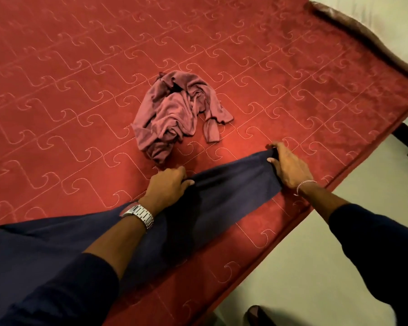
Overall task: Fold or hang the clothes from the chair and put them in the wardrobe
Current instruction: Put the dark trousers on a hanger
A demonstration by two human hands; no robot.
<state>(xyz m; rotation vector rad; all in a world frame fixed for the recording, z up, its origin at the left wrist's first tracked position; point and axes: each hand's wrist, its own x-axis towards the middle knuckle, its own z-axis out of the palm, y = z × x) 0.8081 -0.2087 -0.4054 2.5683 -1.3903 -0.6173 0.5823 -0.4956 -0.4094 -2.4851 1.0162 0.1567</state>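
Both hands (226,170) gripping navy trousers (222,196) near mattress edge (316,201).

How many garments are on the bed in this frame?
2: navy trousers stretched along the near edge, gripped by left hand and right hand; a crumpled pink top mid-bed. None visibly hidden.

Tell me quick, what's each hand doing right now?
Left hand: grips the navy trousers partway along the leg.
Right hand: grips the end of the same leg, on the red bed.
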